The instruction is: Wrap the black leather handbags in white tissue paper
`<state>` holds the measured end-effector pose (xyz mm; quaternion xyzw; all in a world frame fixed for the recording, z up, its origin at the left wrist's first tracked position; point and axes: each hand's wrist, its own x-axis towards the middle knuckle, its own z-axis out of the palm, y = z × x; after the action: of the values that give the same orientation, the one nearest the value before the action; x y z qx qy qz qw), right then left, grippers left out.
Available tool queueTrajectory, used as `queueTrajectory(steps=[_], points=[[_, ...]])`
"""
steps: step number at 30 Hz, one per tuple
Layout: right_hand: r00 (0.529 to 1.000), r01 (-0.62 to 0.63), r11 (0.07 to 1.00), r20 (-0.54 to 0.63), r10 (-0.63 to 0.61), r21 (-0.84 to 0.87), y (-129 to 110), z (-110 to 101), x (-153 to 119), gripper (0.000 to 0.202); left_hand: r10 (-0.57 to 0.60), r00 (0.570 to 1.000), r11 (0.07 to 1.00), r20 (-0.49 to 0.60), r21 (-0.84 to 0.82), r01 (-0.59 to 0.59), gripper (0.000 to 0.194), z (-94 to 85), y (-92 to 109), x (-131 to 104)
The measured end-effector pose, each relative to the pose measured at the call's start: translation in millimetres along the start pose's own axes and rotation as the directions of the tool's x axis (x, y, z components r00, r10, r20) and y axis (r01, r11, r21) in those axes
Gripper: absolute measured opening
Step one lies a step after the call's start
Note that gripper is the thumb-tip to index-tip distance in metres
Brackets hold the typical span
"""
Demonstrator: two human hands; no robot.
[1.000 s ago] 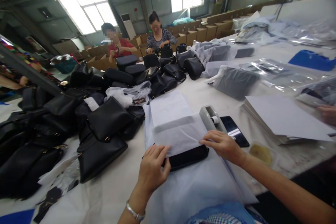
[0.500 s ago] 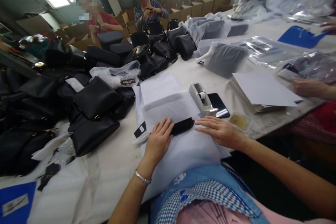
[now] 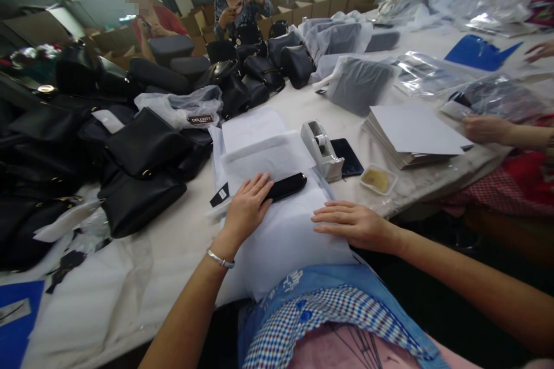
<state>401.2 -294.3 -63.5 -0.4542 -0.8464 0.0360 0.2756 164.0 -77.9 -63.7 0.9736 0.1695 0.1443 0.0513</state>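
A small, long black item with a metal ring at one end [image 3: 286, 187], perhaps a folded strap or slim pouch, lies across white tissue paper [image 3: 283, 236]. My left hand [image 3: 249, 207] rests flat with fingers stretched over its left end. Lower right, my right hand [image 3: 355, 225] has its fingers extended at the right edge of the paper, apart from the black item. Beside my left hand lies a black tag with a white label [image 3: 220, 195]. More white sheets [image 3: 255, 130] are stacked behind.
A tape dispenser [image 3: 321, 150], a phone [image 3: 346, 157] and a small dish [image 3: 378, 180] stand right of the paper. Grey-white boards [image 3: 418, 130] are piled farther right, near a co-worker's hand [image 3: 489, 128]. Black handbags [image 3: 142, 144] heap at the left. Two people stand across the table.
My right hand has drawn back toward me, away from the black item's ringed end and down along the paper. My left hand stays on the item. The whole view has shifted slightly.
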Motion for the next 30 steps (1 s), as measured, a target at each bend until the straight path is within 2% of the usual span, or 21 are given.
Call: queueTrajectory(steps=[3, 6, 8, 11, 14, 17, 19, 21, 23, 24, 26, 28, 30], points=[[0.998, 0.002, 0.993, -0.065, 0.006, 0.12, -2.4, -0.5, 9.9, 0.038, -0.008, 1.0, 1.0, 0.007, -0.011, 0.008, 0.044, -6.8, 0.4, 2.2], [0.988, -0.01, 0.967, -0.144, 0.048, 0.255, -3.2, -10.1, 29.6, 0.035, -0.013, 1.0, 1.0, 0.021, -0.026, 0.014, 0.044, -16.6, -1.7, 5.6], [0.975, -0.049, 0.941, -0.189, 0.118, 0.334, -3.6, -20.4, 45.5, 0.029, -0.014, 0.999, 0.999, 0.047, -0.048, 0.017, 0.044, -24.5, -5.3, 8.6], [0.938, -0.191, 0.892, -0.19, 0.289, 0.411, -3.3, -34.9, 67.8, 0.024, -0.025, 0.994, 0.994, 0.105, -0.1, 0.036, 0.041, -36.6, -13.4, 13.5], [0.855, -0.36, 0.818, -0.194, 0.482, 0.448, 2.3, -41.5, 85.9, 0.023, -0.049, 0.985, 0.987, 0.163, -0.143, 0.073, 0.041, -46.3, -21.7, 17.4], [0.731, -0.494, 0.724, -0.221, 0.645, 0.481, 17.7, -40.0, 102.5, 0.025, -0.052, 0.982, 0.979, 0.18, -0.187, 0.086, 0.041, -53.3, -28.0, 20.0], [0.653, -0.576, 0.669, -0.228, 0.723, 0.47, 34.1, -36.5, 114.3, 0.027, -0.06, 0.981, 0.964, 0.183, -0.246, 0.105, 0.04, -57.4, -31.9, 21.6], [0.605, -0.632, 0.641, -0.239, 0.759, 0.436, 53.8, -31.8, 126.5, 0.027, -0.096, 0.972, 0.924, 0.216, -0.344, 0.167, 0.041, -61.0, -36.7, 23.5], [0.592, -0.639, 0.628, -0.238, 0.77, 0.444, 74.1, -26.1, 138.0, 0.032, -0.145, 0.957, 0.833, 0.25, -0.491, 0.254, 0.043, -63.6, -43.4, 25.7], [0.587, -0.637, 0.615, -0.224, 0.778, 0.466, 83.5, -23.0, 143.0, 0.035, -0.163, 0.949, 0.759, 0.27, -0.581, 0.295, 0.046, -64.3, -47.6, 26.6], [0.572, -0.641, 0.573, -0.179, 0.8, 0.511, 99.3, -17.1, 151.1, 0.039, -0.176, 0.93, 0.555, 0.322, -0.748, 0.364, 0.058, -64.5, -57.7, 27.6], [0.552, -0.666, 0.541, -0.148, 0.82, 0.514, 109.8, -13.0, 156.9, 0.039, -0.151, 0.911, 0.347, 0.383, -0.843, 0.411, 0.071, -64.1, -69.8, 26.5], [0.537, -0.691, 0.525, -0.134, 0.833, 0.497, 115.6, -11.5, 160.9, 0.038, -0.12, 0.906, 0.234, 0.405, -0.876, 0.422, 0.079, -64.4, -82.5, 23.7]])
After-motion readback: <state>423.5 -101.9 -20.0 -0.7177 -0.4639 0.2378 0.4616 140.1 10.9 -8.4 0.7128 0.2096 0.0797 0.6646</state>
